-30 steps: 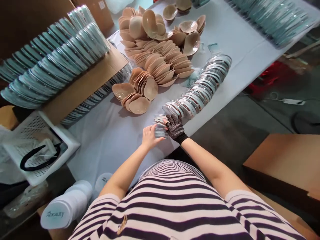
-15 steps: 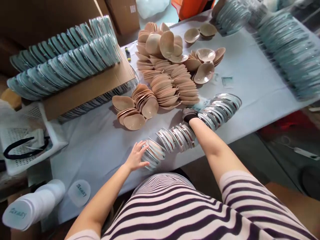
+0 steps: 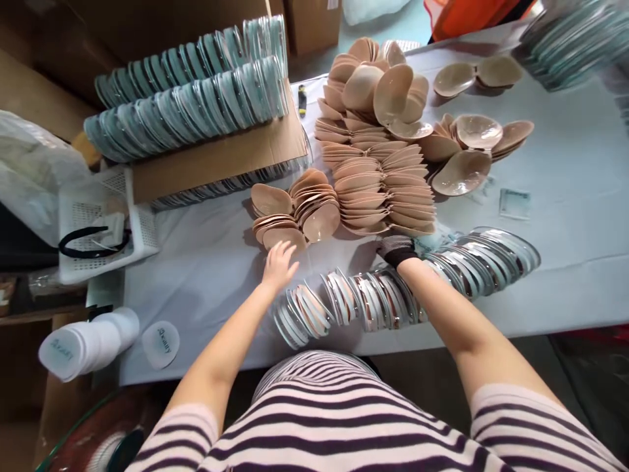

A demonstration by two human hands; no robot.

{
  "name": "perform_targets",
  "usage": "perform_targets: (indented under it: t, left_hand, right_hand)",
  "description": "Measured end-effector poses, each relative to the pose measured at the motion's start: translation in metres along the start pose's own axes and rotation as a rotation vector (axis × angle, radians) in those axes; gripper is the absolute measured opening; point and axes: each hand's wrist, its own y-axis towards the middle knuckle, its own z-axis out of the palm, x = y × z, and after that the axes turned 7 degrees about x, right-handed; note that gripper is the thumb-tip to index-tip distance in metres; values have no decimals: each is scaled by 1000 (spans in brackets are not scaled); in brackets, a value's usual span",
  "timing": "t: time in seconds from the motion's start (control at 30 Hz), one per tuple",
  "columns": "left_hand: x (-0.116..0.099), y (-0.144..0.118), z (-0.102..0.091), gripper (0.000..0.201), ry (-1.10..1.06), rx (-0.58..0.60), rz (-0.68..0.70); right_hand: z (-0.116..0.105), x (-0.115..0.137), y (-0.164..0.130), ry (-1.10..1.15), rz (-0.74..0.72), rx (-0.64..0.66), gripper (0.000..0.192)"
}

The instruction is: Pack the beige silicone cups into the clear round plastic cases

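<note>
As the stack now lies down: reaching for beige cups.
Left hand (image 3: 279, 263) off the clear-case row (image 3: 344, 305), fingers spread, just beside the beige pads (image 3: 289, 213); gloved right hand (image 3: 397, 249) moved behind the row, fingers hidden.

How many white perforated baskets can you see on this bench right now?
1. The white perforated basket sits at the table's left end, beside the cardboard sheet, with a black headband in it. Others may lie out of frame.
</note>
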Motion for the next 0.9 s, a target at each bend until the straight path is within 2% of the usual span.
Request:
perform_targets:
  t: [0.07, 0.13, 0.2, 0.27, 0.3, 0.37, 0.43, 0.5, 0.57, 0.63, 0.73, 0.8, 0.9]
  left_hand:
    - [-11, 44, -7, 53, 87, 30, -65]
    - [-20, 78, -10, 48, 174, 59, -127]
    - [-26, 97, -8, 38, 240, 99, -155]
    - [-31, 100, -5, 29, 259, 132, -133]
    - [-32, 97, -4, 26, 252, 139, -102]
    - [-34, 88, -6, 23, 221, 121, -2]
    - [-35, 76, -18, 24, 209, 109, 144]
    - [-36, 63, -44, 23, 227, 105, 295]
    - [-39, 48, -80, 25, 251, 101, 390]
    - [-43, 31, -119, 27, 197, 131, 400]
    - [-47, 3, -160, 27, -46, 337, 289]
    - [-48, -14, -167, 25, -273, 506, 212]
    - [-49, -36, -155, 25, -544, 663, 170]
  right_hand:
    - [1, 20, 0, -65, -17, 56, 28]
    - [0, 47, 2, -107, -91, 76, 30]
    - [-5, 76, 6, -143, -233, 69, 31]
    - [-9, 101, 7, -175, -411, 32, 35]
    - [-10, 111, 7, -184, -493, 4, 38]
    - [-11, 126, 6, -192, -541, -38, 41]
    - [-12, 135, 5, -187, -578, -46, 37]
    - [-17, 141, 5, -180, -618, -32, 33]
    - [-28, 147, 0, -169, -650, -8, 25]
    - [-45, 154, -9, -111, -716, 33, 19]
    - [-71, 165, -32, 39, -846, 147, 21]
    - [-82, 170, -51, 104, -877, 254, 27]
    - [-82, 173, -74, 142, -870, 464, 25]
